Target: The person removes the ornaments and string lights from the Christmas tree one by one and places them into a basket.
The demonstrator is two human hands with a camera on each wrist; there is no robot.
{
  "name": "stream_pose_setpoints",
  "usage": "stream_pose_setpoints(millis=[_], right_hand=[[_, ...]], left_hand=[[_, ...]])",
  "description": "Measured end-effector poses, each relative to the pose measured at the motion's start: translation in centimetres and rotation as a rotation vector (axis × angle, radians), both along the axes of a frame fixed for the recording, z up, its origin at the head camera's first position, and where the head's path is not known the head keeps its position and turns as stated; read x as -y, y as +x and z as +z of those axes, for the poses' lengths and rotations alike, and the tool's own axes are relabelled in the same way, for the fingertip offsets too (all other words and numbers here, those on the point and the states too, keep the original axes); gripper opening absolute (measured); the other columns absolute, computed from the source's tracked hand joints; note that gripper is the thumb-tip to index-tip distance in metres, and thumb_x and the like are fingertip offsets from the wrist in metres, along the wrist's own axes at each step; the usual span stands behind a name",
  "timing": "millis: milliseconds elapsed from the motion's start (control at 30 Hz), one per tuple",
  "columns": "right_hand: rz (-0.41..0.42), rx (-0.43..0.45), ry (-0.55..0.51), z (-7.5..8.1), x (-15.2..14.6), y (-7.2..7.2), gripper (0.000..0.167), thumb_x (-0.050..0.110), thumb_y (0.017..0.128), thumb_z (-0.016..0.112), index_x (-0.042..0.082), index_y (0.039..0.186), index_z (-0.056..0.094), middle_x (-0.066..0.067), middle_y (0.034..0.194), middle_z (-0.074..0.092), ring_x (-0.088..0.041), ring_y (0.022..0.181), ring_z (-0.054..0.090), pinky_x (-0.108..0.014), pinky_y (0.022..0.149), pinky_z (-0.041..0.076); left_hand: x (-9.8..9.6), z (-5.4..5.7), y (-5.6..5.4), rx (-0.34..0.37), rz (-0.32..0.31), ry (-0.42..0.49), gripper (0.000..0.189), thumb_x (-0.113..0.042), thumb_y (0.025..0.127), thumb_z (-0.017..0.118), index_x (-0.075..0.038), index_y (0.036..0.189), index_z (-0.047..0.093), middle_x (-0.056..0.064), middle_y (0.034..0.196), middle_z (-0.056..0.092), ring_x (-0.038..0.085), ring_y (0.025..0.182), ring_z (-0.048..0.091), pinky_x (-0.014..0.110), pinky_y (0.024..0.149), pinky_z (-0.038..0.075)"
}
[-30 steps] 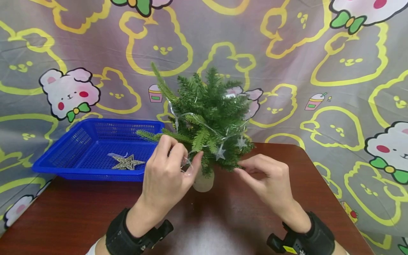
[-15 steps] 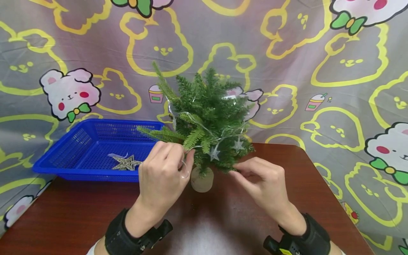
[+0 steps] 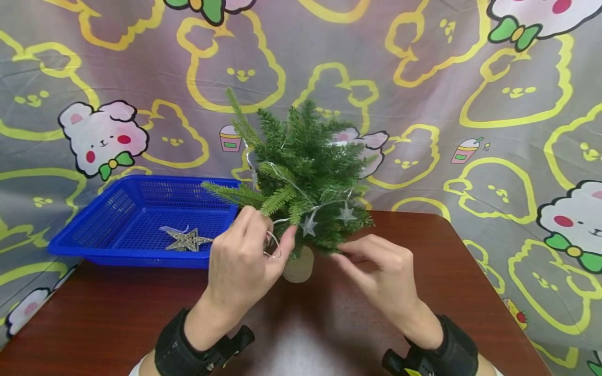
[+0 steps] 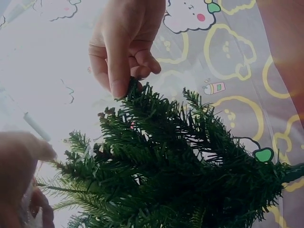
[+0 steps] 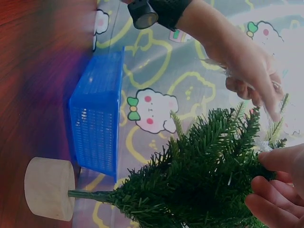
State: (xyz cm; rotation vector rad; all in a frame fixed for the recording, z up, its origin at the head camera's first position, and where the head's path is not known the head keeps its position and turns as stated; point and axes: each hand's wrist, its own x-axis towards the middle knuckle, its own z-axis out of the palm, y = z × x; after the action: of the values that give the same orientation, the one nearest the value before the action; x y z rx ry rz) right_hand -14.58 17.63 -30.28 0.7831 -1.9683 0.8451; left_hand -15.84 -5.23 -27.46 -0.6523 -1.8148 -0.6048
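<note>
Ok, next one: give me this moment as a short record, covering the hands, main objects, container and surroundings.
Left hand: left hand holds a loop of the clear string
Right hand: right hand pinches a low branch tip
Main object: small green tree, upright on a pale round base
Decoration: clear string across the tree's branches, two stars plainly visible in the head view
Container: blue basket, left of the tree
Contents: glittery star ornament
Surface: reddish-brown table
Backdrop: cartoon-print cloth
</note>
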Motion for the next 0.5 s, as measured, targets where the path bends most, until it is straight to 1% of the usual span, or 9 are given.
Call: stream_pose_setpoints(millis=[67,133,200,267,367,433,500], right_hand=[[-0.002,0.002,0.002,0.06,0.08,0.07,0.017,0.006,0.074,0.084,0.015,0.087,0.076,0.005,0.079,0.073,-0.002,0.066,0.067,-0.013,0.062,0.054],[-0.006,0.006,0.004,0.07,0.14,0.16,0.018,0.007,0.074,0.084,0.015,0.087,0.076,0.005,0.079,0.072,-0.001,0.066,0.067,-0.013,0.062,0.054],[-0.007,0.007,0.0,0.05,0.23,0.19,0.018,0.007,0.073,0.085,0.015,0.087,0.076,0.005,0.079,0.072,-0.001,0.066,0.067,-0.013,0.062,0.054],[-0.003,0.004,-0.006,0.02,0.35,0.2,0.018,0.007,0.073,0.085,0.015,0.087,0.077,0.005,0.079,0.072,-0.002,0.066,0.068,-0.013,0.062,0.054],[-0.003,0.001,-0.005,-0.02,0.51,0.17,0.016,0.009,0.075,0.085,0.016,0.087,0.077,0.005,0.078,0.073,-0.002,0.066,0.068,-0.013,0.061,0.054],[-0.006,-0.002,-0.001,-0.04,0.62,0.18,0.014,0.011,0.076,0.084,0.016,0.087,0.077,0.005,0.078,0.073,-0.002,0.066,0.068,-0.013,0.062,0.054],[-0.011,-0.004,0.003,-0.04,0.72,0.2,0.012,0.013,0.077,0.084,0.016,0.087,0.077,0.006,0.078,0.073,-0.001,0.066,0.067,-0.014,0.061,0.054]], left_hand=[[-0.04,-0.04,-0.01,-0.019,-0.014,0.012,0.047,-0.046,0.095,0.06,-0.006,0.072,0.05,0.002,0.067,0.043,0.011,0.049,0.035,0.023,0.04,0.03],[-0.1,-0.04,0.0,-0.044,-0.02,0.025,0.055,-0.056,0.096,0.052,-0.007,0.072,0.051,0.001,0.067,0.043,0.009,0.048,0.032,0.022,0.04,0.027],[-0.17,0.0,0.04,-0.079,-0.023,0.029,0.059,-0.061,0.097,0.046,-0.008,0.071,0.051,0.001,0.066,0.042,0.009,0.048,0.031,0.022,0.04,0.025],[-0.22,0.04,0.06,-0.116,-0.035,0.026,0.057,-0.057,0.1,0.043,-0.009,0.071,0.052,0.0,0.064,0.043,0.009,0.047,0.032,0.023,0.039,0.024],[-0.36,0.21,0.1,-0.181,-0.053,-0.001,0.045,-0.04,0.103,0.046,-0.009,0.071,0.054,0.0,0.062,0.044,0.012,0.046,0.038,0.025,0.039,0.028],[-0.46,0.28,0.09,-0.207,-0.061,-0.02,0.035,-0.028,0.102,0.051,-0.008,0.075,0.057,0.001,0.062,0.047,0.014,0.047,0.042,0.026,0.04,0.032],[-0.53,0.3,0.11,-0.214,-0.054,-0.037,0.025,-0.02,0.1,0.054,-0.006,0.08,0.061,0.002,0.063,0.051,0.016,0.049,0.046,0.028,0.041,0.035]])
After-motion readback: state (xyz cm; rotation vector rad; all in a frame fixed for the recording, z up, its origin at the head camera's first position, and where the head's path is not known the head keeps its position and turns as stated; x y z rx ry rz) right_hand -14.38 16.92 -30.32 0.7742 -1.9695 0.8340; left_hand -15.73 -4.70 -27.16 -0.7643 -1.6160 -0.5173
